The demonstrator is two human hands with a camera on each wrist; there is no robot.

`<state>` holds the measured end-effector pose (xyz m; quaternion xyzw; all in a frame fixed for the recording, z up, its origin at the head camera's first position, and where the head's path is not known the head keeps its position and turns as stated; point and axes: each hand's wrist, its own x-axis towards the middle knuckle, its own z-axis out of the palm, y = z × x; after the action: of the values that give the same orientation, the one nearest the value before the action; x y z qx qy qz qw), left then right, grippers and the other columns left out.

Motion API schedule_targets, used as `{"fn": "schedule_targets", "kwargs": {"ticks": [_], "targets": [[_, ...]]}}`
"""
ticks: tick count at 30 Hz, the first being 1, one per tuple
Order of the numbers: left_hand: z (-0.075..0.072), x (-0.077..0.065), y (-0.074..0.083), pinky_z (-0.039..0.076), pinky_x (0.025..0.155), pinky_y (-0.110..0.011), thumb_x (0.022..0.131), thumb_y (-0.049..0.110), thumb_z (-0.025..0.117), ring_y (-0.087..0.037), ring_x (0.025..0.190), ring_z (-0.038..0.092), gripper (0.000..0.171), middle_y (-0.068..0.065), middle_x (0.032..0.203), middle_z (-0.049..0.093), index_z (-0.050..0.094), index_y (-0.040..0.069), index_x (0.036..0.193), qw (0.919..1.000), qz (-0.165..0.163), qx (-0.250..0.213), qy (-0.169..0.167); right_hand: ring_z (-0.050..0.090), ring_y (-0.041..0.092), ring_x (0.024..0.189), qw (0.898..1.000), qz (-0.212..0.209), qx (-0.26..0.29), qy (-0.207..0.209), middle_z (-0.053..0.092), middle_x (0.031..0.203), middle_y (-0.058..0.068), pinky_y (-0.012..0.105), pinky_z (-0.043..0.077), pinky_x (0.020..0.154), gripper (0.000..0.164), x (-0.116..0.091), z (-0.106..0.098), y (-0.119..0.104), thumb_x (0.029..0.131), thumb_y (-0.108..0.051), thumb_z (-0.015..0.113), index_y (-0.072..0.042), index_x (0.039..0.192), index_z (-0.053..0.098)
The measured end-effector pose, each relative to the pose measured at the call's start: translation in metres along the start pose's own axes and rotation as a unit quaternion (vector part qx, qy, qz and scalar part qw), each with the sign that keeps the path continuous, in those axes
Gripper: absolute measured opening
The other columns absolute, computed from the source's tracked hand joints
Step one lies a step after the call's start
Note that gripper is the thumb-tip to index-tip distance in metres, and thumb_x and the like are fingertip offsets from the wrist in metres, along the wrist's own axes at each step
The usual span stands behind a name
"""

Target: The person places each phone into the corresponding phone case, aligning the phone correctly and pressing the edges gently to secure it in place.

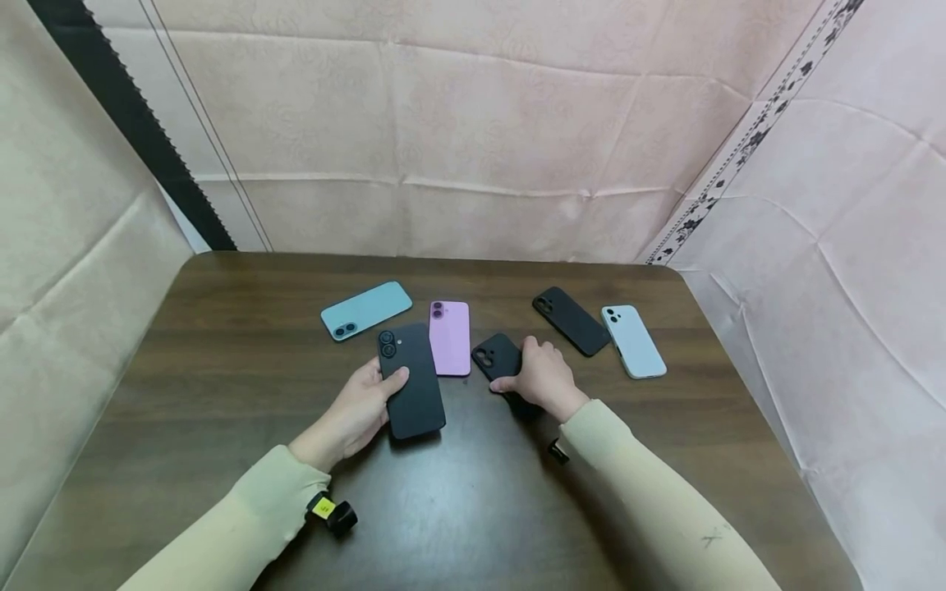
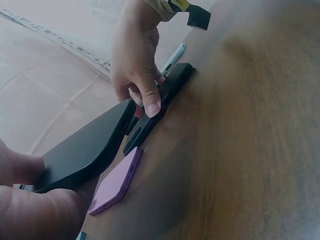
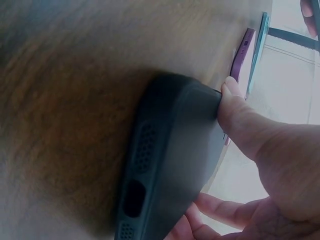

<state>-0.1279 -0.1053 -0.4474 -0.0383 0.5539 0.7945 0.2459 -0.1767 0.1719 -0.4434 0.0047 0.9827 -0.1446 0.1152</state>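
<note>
My left hand (image 1: pixel 362 406) holds a dark slate phone (image 1: pixel 415 390) above the table, thumb across its back and fingers beneath. Two stacked camera lenses sit at its upper left corner. My right hand (image 1: pixel 543 377) grips a black phone case (image 1: pixel 497 355) by its long edges, low over the tabletop. Its camera end points away to the left. In the right wrist view, perforated grilles and a port opening (image 3: pixel 134 198) show along its bottom edge; I cannot tell whether a phone is inside. Between the hands, a purple phone (image 1: pixel 450 341) lies back up, partly behind the slate one.
A light blue phone (image 1: pixel 367 310) lies angled at the back left. Toward the back right, another black phone (image 1: pixel 571 321) lies beside a pale blue-white phone (image 1: pixel 634 341). The brown wooden table (image 1: pixel 222 394) meets hanging pale cloth (image 1: pixel 488 123) at its back and sides.
</note>
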Motion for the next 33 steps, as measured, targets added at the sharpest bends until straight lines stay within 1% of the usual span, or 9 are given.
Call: {"fn": "schedule_targets", "kwargs": {"ticks": [5, 8, 11, 14, 18, 20, 23, 27, 33], "targets": [[0.0002, 0.0002, -0.0004, 0.045, 0.098, -0.040, 0.105, 0.017, 0.042, -0.023, 0.130, 0.045, 0.050, -0.010, 0.147, 0.042, 0.021, 0.012, 0.151, 1.0000, 0.000, -0.008, -0.004, 0.051, 0.036, 0.106, 1.000, -0.003, -0.007, 0.004, 0.053, 0.120, 0.027, 0.049, 0.046, 0.090, 0.090, -0.0006, 0.0000, 0.0015, 0.069, -0.059, 0.080, 0.002, 0.128, 0.048], [0.0006, 0.0005, 0.0000, 0.042, 0.101, -0.040, 0.106, 0.018, 0.041, -0.022, 0.132, 0.043, 0.051, -0.010, 0.149, 0.039, 0.020, 0.011, 0.151, 0.9997, 0.001, -0.023, -0.009, 0.051, 0.037, 0.106, 1.000, -0.003, -0.009, 0.008, 0.053, 0.118, 0.027, 0.049, 0.046, 0.090, 0.090, -0.0021, 0.0000, 0.0031, 0.069, -0.060, 0.080, 0.004, 0.125, 0.050], [0.0003, 0.0004, 0.0004, 0.038, 0.105, -0.040, 0.106, 0.021, 0.038, -0.022, 0.136, 0.038, 0.052, -0.010, 0.151, 0.035, 0.017, 0.008, 0.152, 0.9978, 0.012, -0.060, -0.027, 0.051, 0.037, 0.103, 1.000, -0.002, -0.017, 0.011, 0.054, 0.113, 0.026, 0.049, 0.047, 0.088, 0.088, -0.0043, 0.0000, 0.0040, 0.068, -0.062, 0.079, 0.005, 0.119, 0.054], [-0.0017, -0.0003, 0.0006, 0.035, 0.108, -0.041, 0.107, 0.026, 0.032, -0.022, 0.138, 0.032, 0.054, -0.011, 0.154, 0.029, 0.013, 0.006, 0.153, 0.9922, 0.032, -0.106, -0.058, 0.053, 0.035, 0.097, 1.000, -0.002, -0.022, 0.011, 0.055, 0.109, 0.025, 0.048, 0.049, 0.083, 0.085, -0.0054, -0.0007, 0.0031, 0.067, -0.063, 0.079, 0.006, 0.113, 0.057], [-0.0047, -0.0025, 0.0016, 0.032, 0.110, -0.039, 0.108, 0.031, 0.025, -0.020, 0.140, 0.030, 0.053, -0.009, 0.157, 0.025, 0.012, 0.009, 0.155, 0.9850, 0.046, -0.142, -0.087, 0.053, 0.032, 0.092, 1.000, 0.000, -0.013, 0.006, 0.055, 0.110, 0.025, 0.047, 0.050, 0.079, 0.087, -0.0046, -0.0021, 0.0010, 0.067, -0.062, 0.080, 0.007, 0.114, 0.056], [-0.0055, -0.0034, 0.0016, 0.031, 0.110, -0.038, 0.108, 0.030, 0.023, -0.019, 0.141, 0.029, 0.052, -0.007, 0.158, 0.024, 0.011, 0.010, 0.155, 0.9835, 0.046, -0.153, -0.085, 0.053, 0.032, 0.092, 1.000, 0.005, -0.007, 0.003, 0.055, 0.112, 0.025, 0.046, 0.050, 0.079, 0.089, -0.0038, -0.0020, 0.0002, 0.066, -0.061, 0.081, 0.007, 0.117, 0.054], [-0.0060, -0.0034, 0.0013, 0.028, 0.112, -0.039, 0.108, 0.026, 0.020, -0.019, 0.143, 0.023, 0.053, -0.007, 0.160, 0.016, 0.002, 0.009, 0.155, 0.9811, 0.046, -0.170, -0.080, 0.055, 0.033, 0.095, 1.000, 0.013, 0.002, 0.001, 0.054, 0.116, 0.025, 0.046, 0.050, 0.081, 0.094, -0.0030, -0.0019, -0.0006, 0.066, -0.060, 0.082, 0.008, 0.122, 0.049], [-0.0062, -0.0024, 0.0010, 0.026, 0.113, -0.039, 0.108, 0.024, 0.019, -0.021, 0.144, 0.018, 0.054, -0.008, 0.161, 0.010, -0.006, 0.007, 0.154, 0.9804, 0.039, -0.181, -0.068, 0.056, 0.036, 0.103, 1.000, 0.010, 0.002, 0.002, 0.053, 0.122, 0.027, 0.048, 0.049, 0.086, 0.100, -0.0026, -0.0021, -0.0014, 0.067, -0.059, 0.081, 0.009, 0.130, 0.042], [-0.0070, -0.0026, 0.0022, 0.026, 0.113, -0.038, 0.108, 0.025, 0.019, -0.019, 0.144, 0.018, 0.054, -0.007, 0.161, 0.010, -0.004, 0.007, 0.154, 0.9808, 0.032, -0.180, -0.069, 0.054, 0.035, 0.106, 1.000, 0.001, 0.000, 0.003, 0.050, 0.125, 0.026, 0.049, 0.048, 0.089, 0.098, -0.0032, -0.0041, -0.0014, 0.068, -0.058, 0.081, 0.005, 0.133, 0.043]]}}
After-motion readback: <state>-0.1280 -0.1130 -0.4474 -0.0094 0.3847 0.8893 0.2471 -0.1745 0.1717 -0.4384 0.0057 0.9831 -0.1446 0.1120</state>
